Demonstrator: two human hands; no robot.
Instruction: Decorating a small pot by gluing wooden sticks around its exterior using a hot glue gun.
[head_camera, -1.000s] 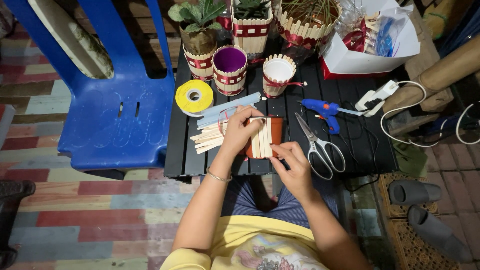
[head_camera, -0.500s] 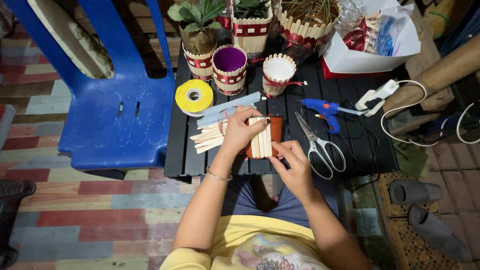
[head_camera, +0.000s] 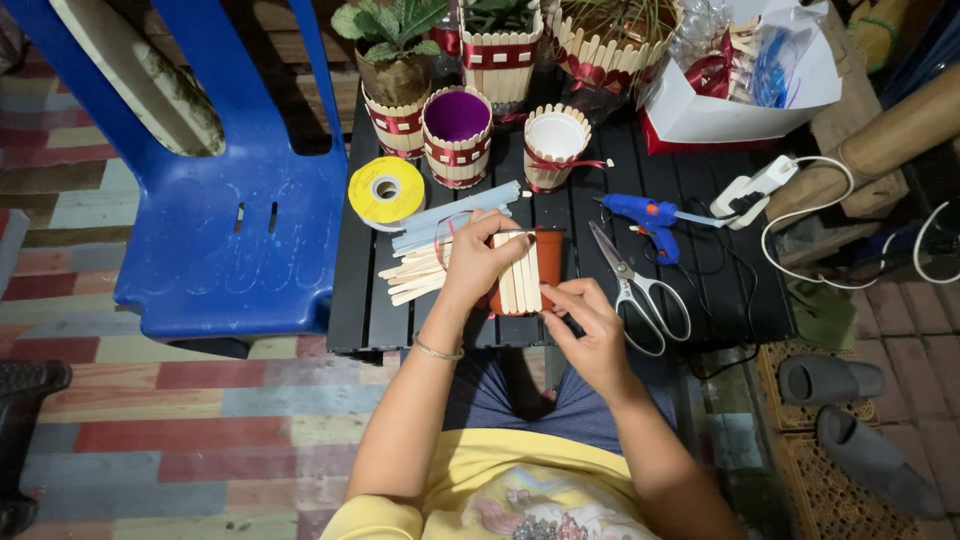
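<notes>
A: Starting nearest the person, what do the hands have?

B: The right hand (head_camera: 590, 325) is at the near edge of the black slatted table (head_camera: 350, 310), fingers pinched on the lower end of a wooden stick on the small brown pot (head_camera: 530, 272). The left hand (head_camera: 480, 262) is closed round that pot from the left side, holding it on its side, with a row of pale sticks already lying along it.

A: And around them?

B: Just left of the left hand lies a loose pile of wooden sticks (head_camera: 410, 280), with pale blue glue sticks (head_camera: 450, 215) beyond it. The scissors (head_camera: 635, 290) lie right of the pot, near but apart from it. Further out are a yellow ribbon roll (head_camera: 386, 190) at the table's left edge and a blue glue gun (head_camera: 645, 215) towards the right.

A: The far edge?

B: Finished stick-clad pots: a purple-lined pot (head_camera: 457, 135), a white-lined pot (head_camera: 556, 145), and a planted pot (head_camera: 395, 90). A white box (head_camera: 740, 100) sits at the far right corner.
</notes>
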